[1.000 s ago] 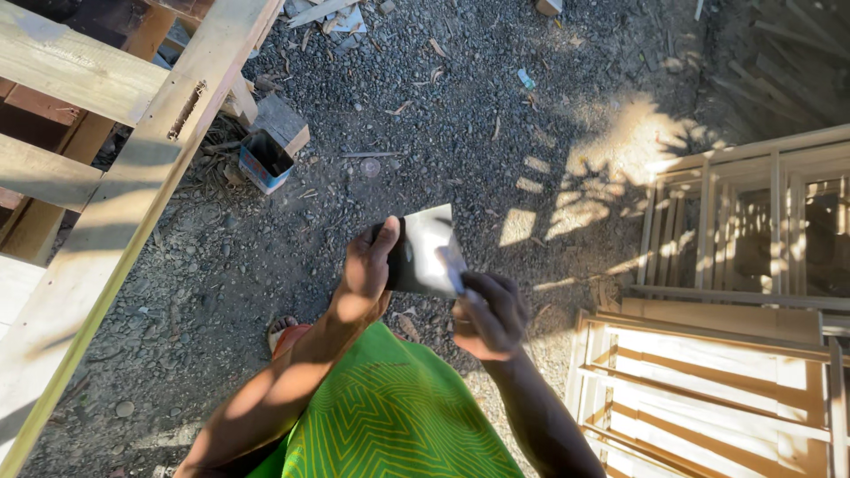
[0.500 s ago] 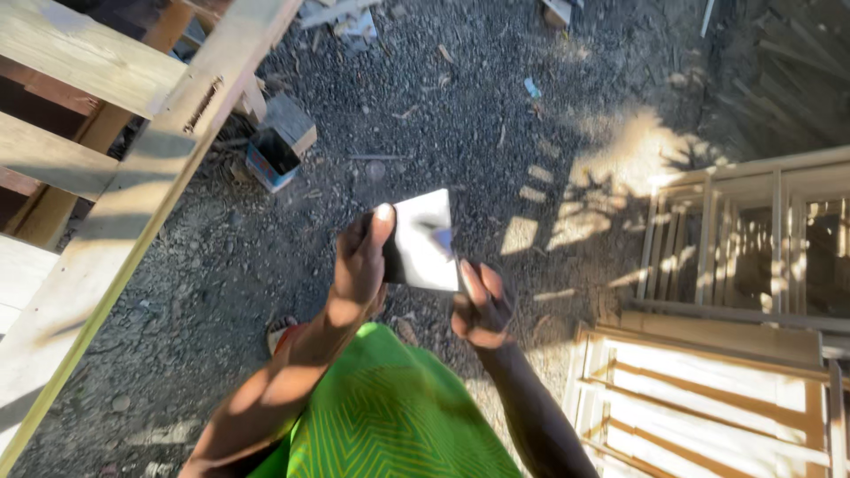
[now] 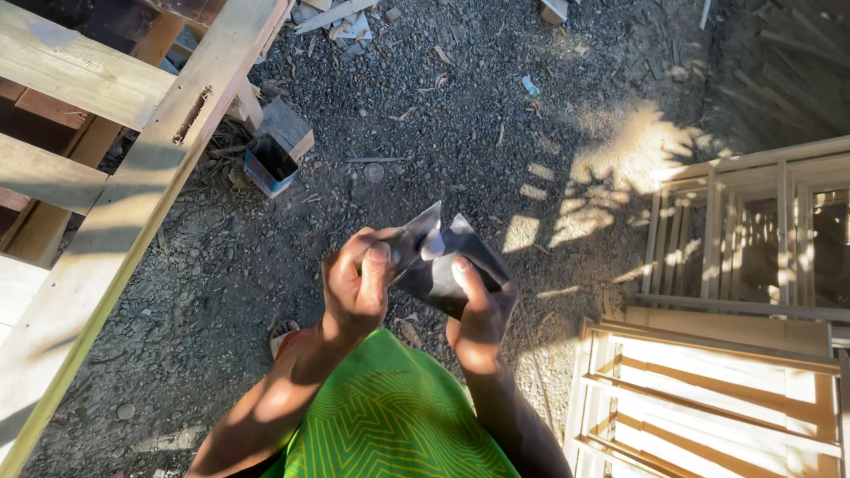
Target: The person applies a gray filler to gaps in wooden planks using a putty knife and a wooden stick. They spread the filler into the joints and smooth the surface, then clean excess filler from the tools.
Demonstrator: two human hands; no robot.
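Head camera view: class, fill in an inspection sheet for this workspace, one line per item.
Surface: gravel ground, part sunlit, part shaded.
Job's things: dark folded sheet, bent, held in both hands.
Clutter: open tin beside a wood block; wood scraps and litter on the gravel.
Grips: left hand and right hand both pinch the sheet.
Cables: nothing seen.
Surroundings: timber frame at left, slatted wooden frames at right.
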